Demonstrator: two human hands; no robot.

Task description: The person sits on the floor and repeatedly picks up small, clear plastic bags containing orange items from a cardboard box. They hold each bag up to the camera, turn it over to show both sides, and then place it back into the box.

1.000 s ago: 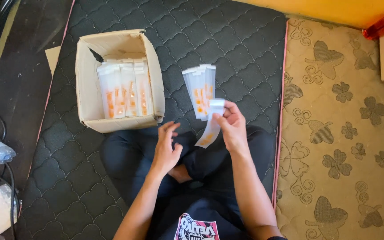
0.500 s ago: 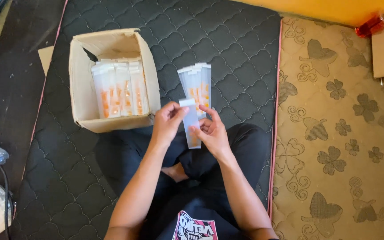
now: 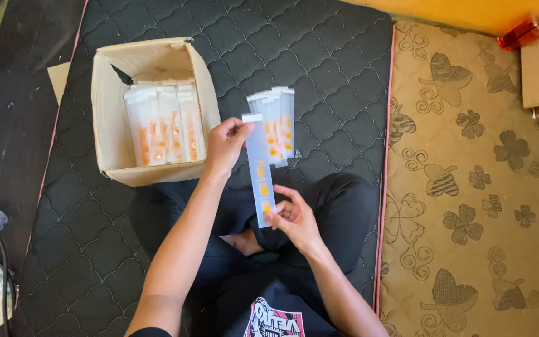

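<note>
Over the person's lap, just right of the box (image 3: pixel 151 109), the left hand (image 3: pixel 223 146) pinched the sleeve (image 3: pixel 261 171) at its far end and the right hand (image 3: pixel 294 218) its near end; it looked light, limp and slippery, best gripped at the ends.

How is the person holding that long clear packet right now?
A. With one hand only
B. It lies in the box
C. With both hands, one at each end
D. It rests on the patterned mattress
C: the left hand pinches the top of the clear packet and the right hand grips its bottom end.
</note>
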